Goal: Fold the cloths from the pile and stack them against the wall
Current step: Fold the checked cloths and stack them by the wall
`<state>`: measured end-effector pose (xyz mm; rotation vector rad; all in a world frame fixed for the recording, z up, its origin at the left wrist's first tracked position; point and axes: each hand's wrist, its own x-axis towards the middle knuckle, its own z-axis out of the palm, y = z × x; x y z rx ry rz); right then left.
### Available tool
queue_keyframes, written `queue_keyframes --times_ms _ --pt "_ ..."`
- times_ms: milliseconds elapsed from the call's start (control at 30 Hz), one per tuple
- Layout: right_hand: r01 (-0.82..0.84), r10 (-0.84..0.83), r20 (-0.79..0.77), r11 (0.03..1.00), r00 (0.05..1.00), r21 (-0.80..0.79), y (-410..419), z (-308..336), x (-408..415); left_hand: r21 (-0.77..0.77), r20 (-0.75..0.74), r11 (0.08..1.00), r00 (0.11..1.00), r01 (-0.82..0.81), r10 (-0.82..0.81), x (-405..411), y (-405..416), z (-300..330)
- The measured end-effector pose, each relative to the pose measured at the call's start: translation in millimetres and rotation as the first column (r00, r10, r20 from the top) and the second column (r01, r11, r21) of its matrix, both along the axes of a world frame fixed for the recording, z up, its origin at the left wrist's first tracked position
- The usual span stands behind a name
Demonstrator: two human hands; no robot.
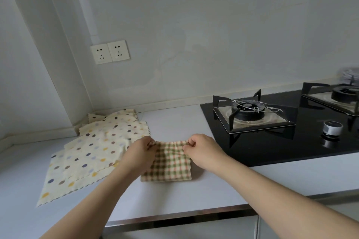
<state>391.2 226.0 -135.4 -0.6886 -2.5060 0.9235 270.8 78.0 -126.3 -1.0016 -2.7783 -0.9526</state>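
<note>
**Checked cloth mid-fold, far edge pinched at both corners**

While the green, pink and cream checked cloth (pixel 169 163) lies part-folded on the pale grey countertop (pixel 174 196), we put the step in hand as a fold of this one piece, not yet the stacking. Our left hand (pixel 142 149) pinches its far left corner; our right hand (pixel 202 148) pinches the far right corner, fingers curled, thumb against them. The far edge bunches between the two grips. The cloth sits near the counter's front, just beside the black glass gas hob (pixel 281 134).

To the left, the cream polka-dot cloths (pixel 97 149) lie spread in a loose pile reaching back to the corner of the white wall (pixel 194 44).

Next, we judge: draw both corners evenly toward the near edge, flatten, then carry the bundle to the wall.

Both forearms reach forward from the frame's bottom, wrists angled inward, knuckles up.
</note>
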Motion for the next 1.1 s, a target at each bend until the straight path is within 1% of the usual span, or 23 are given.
queue_keyframes --times_ms 100,167,267,367,433,500,533,567,633,700,800,933,1000,1100 --pt "0.013 -0.029 0.111 0.99 0.993 0.14 2.8 -5.7 -18.0 -0.133 -0.098 0.987 0.992 -0.086 0.073 -7.3 12.9 -12.1" --pt "0.017 -0.056 0.175 0.977 0.983 0.215 4.6 -12.1 -23.3 -0.171 -0.12 0.979 0.989 -0.11 0.09 -9.0 16.3 -24.7" --pt "0.035 -0.105 0.224 0.955 0.969 0.294 7.1 -23.8 -24.5 -0.164 -0.195 0.974 0.973 -0.157 0.124 -4.7 17.2 -40.3" --pt "0.063 -0.125 0.206 0.957 0.971 0.283 10.8 -28.4 -27.7 -0.121 -0.229 0.977 0.963 -0.174 0.143 -5.0 17.4 -45.8" --pt "0.078 -0.122 0.202 0.974 0.972 0.215 12.5 -26.2 -30.9 -0.118 -0.233 0.978 0.962 -0.174 0.143 -6.8 17.8 -47.1" --pt "0.101 -0.112 0.188 0.993 0.976 0.064 11.6 -22.1 -33.8 -0.114 -0.237 0.979 0.961 -0.17 0.14 -7.6 17.5 -48.2" --pt "0.114 -0.106 0.159 0.993 0.982 -0.044 10.9 -21.8 -34.6 -0.107 -0.239 0.98 0.961 -0.167 0.138 -7.7 17.3 -48.7" --pt "0.109 -0.091 0.113 0.98 0.989 -0.168 10.2 -22.0 -35.0 -0.099 -0.239 0.981 0.961 -0.166 0.139 -7.4 16.7 -49.1" --pt "0.034 -0.03 0.016 0.925 0.999 -0.378 8.9 -21.9 -33.8 -0.088 -0.234 0.982 0.962 -0.167 0.143 -7.5 15.8 -49.7" --pt "-0.04 0.031 -0.026 0.876 0.999 -0.481 10.8 -19.9 -29.9 -0.085 -0.229 0.982 0.963 -0.168 0.145 -7.6 15.5 -49.7" --pt "-0.056 0.082 0.023 0.837 0.996 -0.544 15.1 -15.8 -24.0 -0.096 -0.218 0.982 0.966 -0.164 0.14 -7.8 16.1 -48.0" --pt "-0.005 0.091 0.127 0.83 0.988 -0.558 11.8 -2.2 -12.3 -0.134 -0.199 0.978 0.971 -0.162 0.134 -8.8 16.6 -46.2" --pt "-0.001 0.13 0.191 0.831 0.973 -0.557 8.7 7.6 -3.7 -0.154 -0.181 0.976 0.975 -0.155 0.126 -9.8 17.8 -44.7" --pt "-0.005 0.144 0.195 0.816 0.97 -0.578 4.1 10.0 5.9 -0.212 -0.167 0.967 0.98 -0.144 0.109 -11.4 20.5 -39.5"
